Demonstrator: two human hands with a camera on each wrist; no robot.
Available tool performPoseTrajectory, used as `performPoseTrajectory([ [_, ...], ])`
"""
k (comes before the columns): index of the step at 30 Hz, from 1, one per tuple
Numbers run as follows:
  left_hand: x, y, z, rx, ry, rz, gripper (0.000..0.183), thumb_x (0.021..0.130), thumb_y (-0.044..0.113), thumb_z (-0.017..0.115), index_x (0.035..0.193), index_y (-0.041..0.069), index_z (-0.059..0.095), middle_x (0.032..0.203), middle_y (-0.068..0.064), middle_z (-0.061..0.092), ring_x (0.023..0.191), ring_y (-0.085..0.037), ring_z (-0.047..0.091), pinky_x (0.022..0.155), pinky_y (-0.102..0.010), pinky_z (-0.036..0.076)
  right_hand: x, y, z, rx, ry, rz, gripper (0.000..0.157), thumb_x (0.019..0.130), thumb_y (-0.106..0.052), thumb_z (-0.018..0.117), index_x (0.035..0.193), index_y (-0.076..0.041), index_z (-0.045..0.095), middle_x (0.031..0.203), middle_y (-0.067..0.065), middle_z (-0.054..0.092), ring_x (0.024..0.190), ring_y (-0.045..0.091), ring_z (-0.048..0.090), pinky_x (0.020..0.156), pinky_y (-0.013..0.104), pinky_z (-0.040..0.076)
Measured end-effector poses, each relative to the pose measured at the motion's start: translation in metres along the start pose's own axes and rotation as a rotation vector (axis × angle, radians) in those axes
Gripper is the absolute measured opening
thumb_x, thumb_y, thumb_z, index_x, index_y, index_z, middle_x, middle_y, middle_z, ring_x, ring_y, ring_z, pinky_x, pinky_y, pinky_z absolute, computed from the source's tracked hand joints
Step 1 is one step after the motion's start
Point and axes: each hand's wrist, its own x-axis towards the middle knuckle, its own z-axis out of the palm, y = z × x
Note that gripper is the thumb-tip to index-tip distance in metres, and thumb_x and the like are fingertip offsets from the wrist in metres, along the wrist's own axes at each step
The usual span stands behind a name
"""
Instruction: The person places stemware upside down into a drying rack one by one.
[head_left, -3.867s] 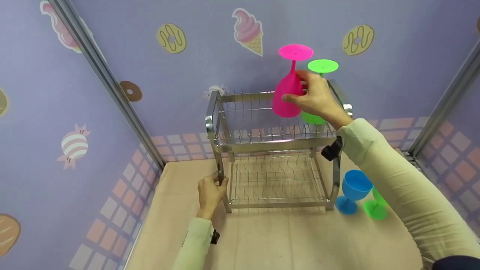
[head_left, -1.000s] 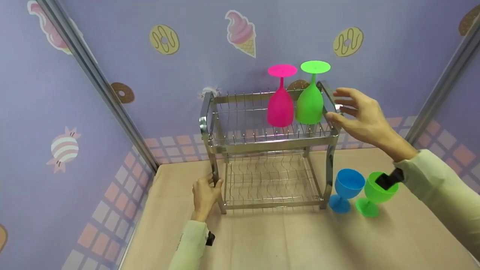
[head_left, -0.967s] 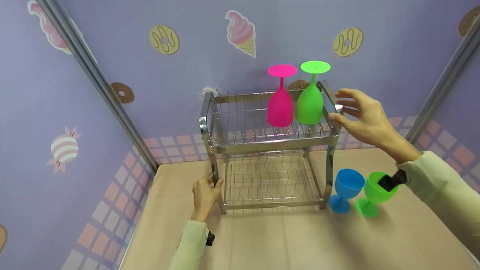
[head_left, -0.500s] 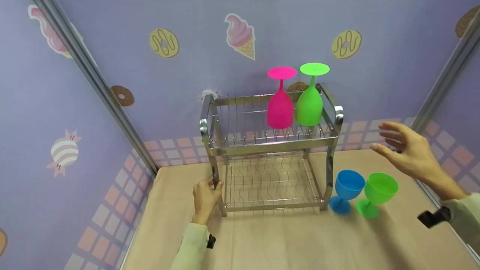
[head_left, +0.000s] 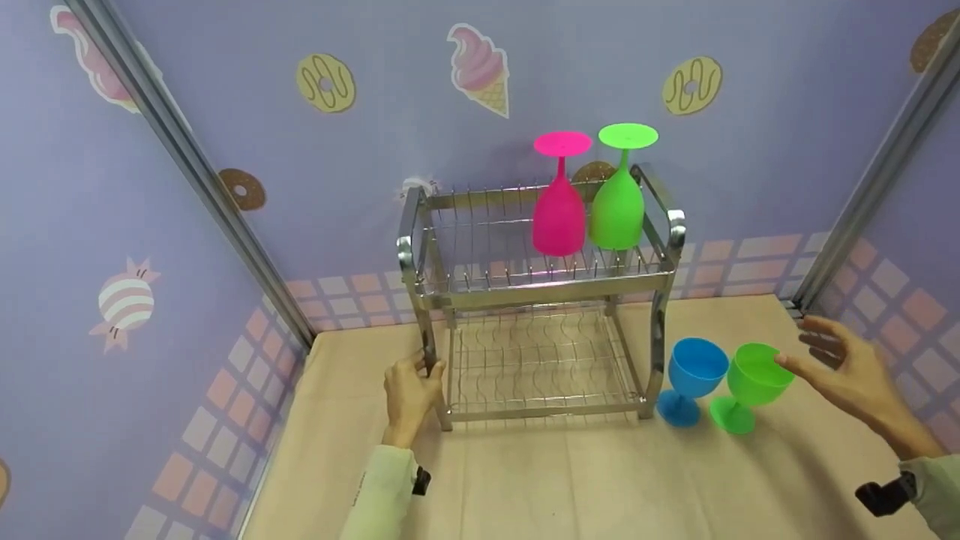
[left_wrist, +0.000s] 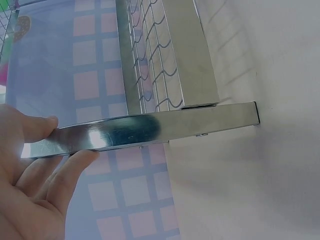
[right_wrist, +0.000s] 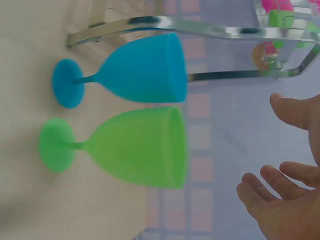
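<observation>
My left hand (head_left: 411, 386) grips the front left leg of a two-tier metal dish rack (head_left: 547, 292); in the left wrist view the thumb and fingers pinch that flat leg (left_wrist: 115, 132). On the rack's upper tier, a pink goblet (head_left: 559, 217) and a green goblet (head_left: 619, 214) stand upside down, bases up. To the right of the rack a blue goblet (head_left: 697, 367) and a second green goblet (head_left: 757, 375) stand upright on the table. My right hand (head_left: 851, 379), fingers spread and holding nothing, hovers beside the green goblet's rim; the right wrist view shows a gap between them.
The rack's lower wire tier (head_left: 544, 360) holds nothing. A cream cloth (head_left: 525, 480) covers the table. Patterned purple panels (head_left: 585, 60) close in the back and both sides, with metal posts (head_left: 862, 180) at the corners.
The right hand let go of the pink goblet, now inverted on the rack, then moved right and down towards the upright green goblet. The left hand keeps its grip on the rack leg.
</observation>
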Motion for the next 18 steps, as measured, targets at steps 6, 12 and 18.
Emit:
performPoseTrajectory([
  [6,0.0,0.0,0.0,-0.015,-0.02,0.017,0.01,0.095,0.011,0.081,0.1,0.002,0.081,0.108,-0.024,0.079,0.095,-0.043,0.079,0.08,-0.053,0.068,-0.017,0.028,0.016,0.037,0.004,0.037,0.081,0.094,-0.024,0.085,0.155,0.009,0.042,0.151,0.042,0.048,0.117,-0.013,0.055,0.087,-0.006,0.042],
  [12,0.0,0.0,-0.002,-0.02,-0.019,0.013,0.012,0.095,0.01,0.081,0.101,0.0,0.08,0.109,-0.024,0.079,0.096,-0.043,0.079,0.081,-0.053,0.067,-0.025,0.045,0.033,0.058,0.012,0.089,0.085,0.093,-0.026,0.087,0.156,0.008,0.041,0.153,0.039,0.046,0.117,-0.014,0.053,0.091,-0.005,0.042],
  [18,-0.001,-0.001,0.0,-0.023,-0.022,-0.013,0.007,0.094,0.007,0.081,0.098,0.002,0.081,0.109,-0.024,0.079,0.098,-0.043,0.079,0.084,-0.054,0.067,-0.029,0.056,0.05,0.061,-0.022,0.164,0.091,0.092,-0.029,0.087,0.157,0.01,0.036,0.155,0.04,0.043,0.134,0.06,0.05,0.088,-0.006,0.043],
])
